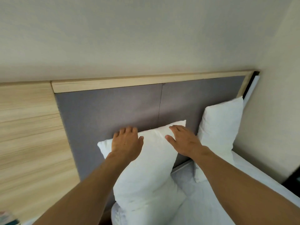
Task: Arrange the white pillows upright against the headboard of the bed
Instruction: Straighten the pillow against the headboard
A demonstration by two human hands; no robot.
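**Two white pillows up against the grey headboard**

Nearer soft white fabric pillow (146, 168) standing on end, leaning against the grey upholstered headboard panel (105, 111), top edge tilted so that its right corner rides higher than its left. Left hand (126, 143) laid flat over the upper left part of that pillow, fingers spread, their tips reaching past the top edge onto the grey panel. Right hand (183, 140) pressed flat near the upper right corner, fingers extended and together, thumb out to the side. Neither hand clenched; both palms down on the fabric, well apart from each other.

Second plump white pillow (219, 130) upright to the right, resting against the same panel near the corner of the cream wall (146, 38). Rumpled white bed sheet (203, 208) below both pillows. Light wooden frame rail (146, 82) along the top of the headboard; pale wood-grain wall panel (29, 135) to the left.
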